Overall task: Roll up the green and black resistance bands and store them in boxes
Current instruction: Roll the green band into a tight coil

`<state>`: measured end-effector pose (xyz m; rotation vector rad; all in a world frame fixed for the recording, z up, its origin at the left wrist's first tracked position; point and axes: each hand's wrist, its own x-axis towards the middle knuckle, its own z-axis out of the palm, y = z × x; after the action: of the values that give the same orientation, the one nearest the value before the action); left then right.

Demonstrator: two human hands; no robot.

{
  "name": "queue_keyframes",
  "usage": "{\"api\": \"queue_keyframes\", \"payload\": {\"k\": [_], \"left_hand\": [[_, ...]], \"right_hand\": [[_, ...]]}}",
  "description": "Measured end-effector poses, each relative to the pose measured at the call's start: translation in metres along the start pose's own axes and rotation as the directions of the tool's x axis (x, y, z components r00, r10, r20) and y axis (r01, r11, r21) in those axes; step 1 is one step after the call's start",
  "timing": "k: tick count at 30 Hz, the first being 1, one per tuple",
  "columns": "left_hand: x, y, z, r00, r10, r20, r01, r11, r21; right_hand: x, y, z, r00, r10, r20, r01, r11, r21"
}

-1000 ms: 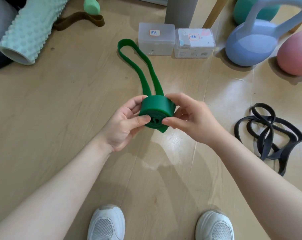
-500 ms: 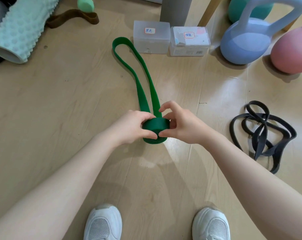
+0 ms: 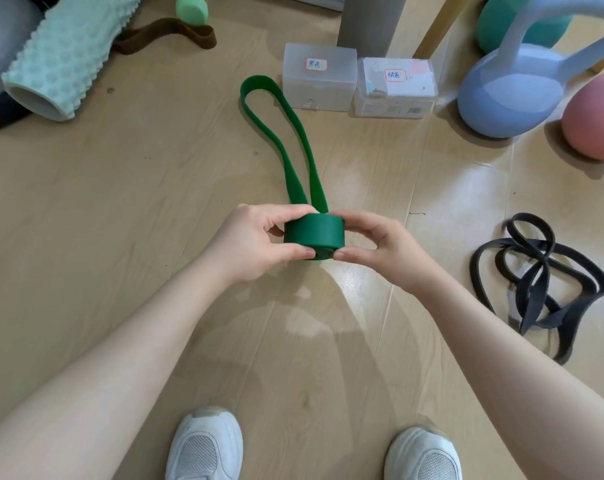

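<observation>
A pale wooden floor point(image 3: 120, 209) fills the view, with exercise gear set along its far edge. In the middle of it the green resistance band point(image 3: 312, 237) is partly wound into a thick roll, held just above the boards between both hands. The left hand point(image 3: 255, 242) grips the roll's left side, thumb against the near face and fingers curled over the top. The right hand point(image 3: 376, 244) pinches the right side the same way, its thumb tip meeting the near edge and its index finger on the top. From the back of the roll the unwound part of the band runs away across the floor as a long narrow loop, whose far bend lies just beside the left box point(image 3: 319, 81).

That clear plastic box has a small label on its lid, and a second clear box point(image 3: 396, 88), also labelled, stands touching it on the right. The black resistance band point(image 3: 539, 282) lies loose and tangled on the floor to the right, well apart from the hands. A blue kettlebell point(image 3: 512, 88) and a pink ball point(image 3: 596, 116) sit at the far right. A knobbly mint foam roller point(image 3: 61, 60) and a brown strap point(image 3: 169, 32) lie at the far left. Two white shoes point(image 3: 207, 445) show at the bottom edge.
</observation>
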<state>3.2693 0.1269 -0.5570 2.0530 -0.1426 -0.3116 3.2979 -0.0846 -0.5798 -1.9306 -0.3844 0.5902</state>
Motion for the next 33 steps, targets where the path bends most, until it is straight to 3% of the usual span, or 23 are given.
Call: {"api": "queue_keyframes", "payload": {"k": [5,8,10,14,21,24,29,33], "left_hand": [[0.001,-0.009,0.003,0.998,-0.044,-0.042,0.038,0.990,-0.134],[0.001,-0.011,0.007,0.991,-0.117,-0.068,0.092,0.948,-0.304],[0.003,-0.011,0.009,0.987,-0.129,-0.099,0.091,0.941,-0.325],[0.004,-0.010,0.015,0.973,-0.188,-0.136,0.102,0.873,-0.478],[0.001,-0.006,0.023,0.953,-0.302,-0.008,0.184,0.601,-0.778],[0.003,-0.007,0.022,0.941,-0.338,0.016,0.213,0.557,-0.803],[0.003,-0.013,0.026,0.913,-0.401,0.075,0.318,0.584,-0.747],[0.005,-0.015,0.016,0.878,-0.359,0.316,0.478,0.639,-0.603]], "right_hand": [[-0.002,0.008,-0.003,0.995,-0.031,-0.092,0.020,0.992,-0.124],[-0.004,0.002,-0.005,0.990,-0.036,-0.135,0.016,0.989,-0.144],[-0.005,-0.002,-0.003,0.987,-0.055,-0.149,0.035,0.990,-0.134],[-0.004,-0.002,0.001,0.983,-0.003,-0.183,0.004,1.000,0.003],[0.001,-0.007,0.016,0.976,0.044,-0.213,0.019,0.959,0.283],[0.005,-0.012,0.014,0.983,0.043,-0.181,0.020,0.943,0.333],[0.007,-0.007,0.014,0.985,0.113,-0.130,-0.065,0.943,0.326],[0.004,-0.004,0.001,0.989,0.146,-0.028,-0.137,0.966,0.220]]}}
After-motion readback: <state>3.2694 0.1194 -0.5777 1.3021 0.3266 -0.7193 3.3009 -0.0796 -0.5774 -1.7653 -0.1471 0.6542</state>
